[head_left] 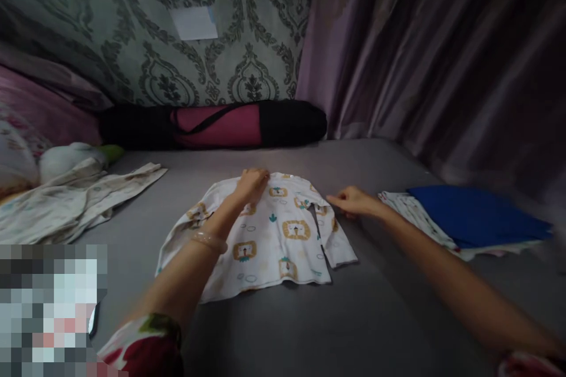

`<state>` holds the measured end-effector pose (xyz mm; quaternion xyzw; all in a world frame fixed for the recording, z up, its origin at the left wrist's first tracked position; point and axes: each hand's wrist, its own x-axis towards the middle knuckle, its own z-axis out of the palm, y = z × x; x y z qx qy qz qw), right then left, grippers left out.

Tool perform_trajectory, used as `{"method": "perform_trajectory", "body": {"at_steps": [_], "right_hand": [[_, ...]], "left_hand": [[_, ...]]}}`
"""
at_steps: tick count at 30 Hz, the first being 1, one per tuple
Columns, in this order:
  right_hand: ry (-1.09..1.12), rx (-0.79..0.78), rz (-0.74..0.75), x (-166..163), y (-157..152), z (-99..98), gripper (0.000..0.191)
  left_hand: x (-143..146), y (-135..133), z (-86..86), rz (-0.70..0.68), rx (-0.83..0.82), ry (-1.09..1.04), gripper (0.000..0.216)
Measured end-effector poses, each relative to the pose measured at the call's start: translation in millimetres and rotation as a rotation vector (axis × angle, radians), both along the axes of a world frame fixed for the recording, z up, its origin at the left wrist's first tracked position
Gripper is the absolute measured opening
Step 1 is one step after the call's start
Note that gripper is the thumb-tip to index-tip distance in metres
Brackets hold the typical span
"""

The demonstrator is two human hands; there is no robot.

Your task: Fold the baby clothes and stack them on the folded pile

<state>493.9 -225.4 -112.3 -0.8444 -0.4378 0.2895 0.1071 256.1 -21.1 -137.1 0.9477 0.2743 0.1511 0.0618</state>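
A small white long-sleeved shirt [269, 241] printed with yellow lion faces lies spread flat on the grey bed [354, 318]. My left hand [253, 181] rests on its collar at the far edge, fingers curled down onto the cloth. At the shirt's right shoulder, my right hand [354, 201] pinches the fabric near the sleeve. A pale bangle circles my left wrist.
A stack of folded clothes with a blue piece [477, 221] on top lies at the right. Crumpled pale clothing [66, 200] sits at the left beside pink pillows [39, 112]. A black and maroon roll bag [221, 125] lies against the patterned wall. A curtain [442, 59] hangs at the right.
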Motion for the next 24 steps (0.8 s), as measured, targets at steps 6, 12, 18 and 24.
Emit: {"method": "perform_trajectory", "body": {"at_steps": [6,12,18,24], "right_hand": [[-0.083,-0.050,0.024,-19.2,-50.5,-5.7,0.039],[-0.145,0.154,0.196,-30.5,-77.6,-15.8,0.026],[0.219,0.212,0.221,-5.2,-65.5,-7.2,0.023],[0.200,0.326,0.104,74.4,-42.5,48.4,0.029]], "left_hand": [[61.4,-41.5,-22.5,-0.144,-0.102,-0.168,0.025],[68.1,-57.4,-41.2,-0.073,-0.084,-0.315,0.028],[65.5,-60.6,-42.5,-0.097,-0.082,-0.376,0.029],[65.4,-64.6,-36.4,-0.117,-0.060,-0.332,0.034]]}}
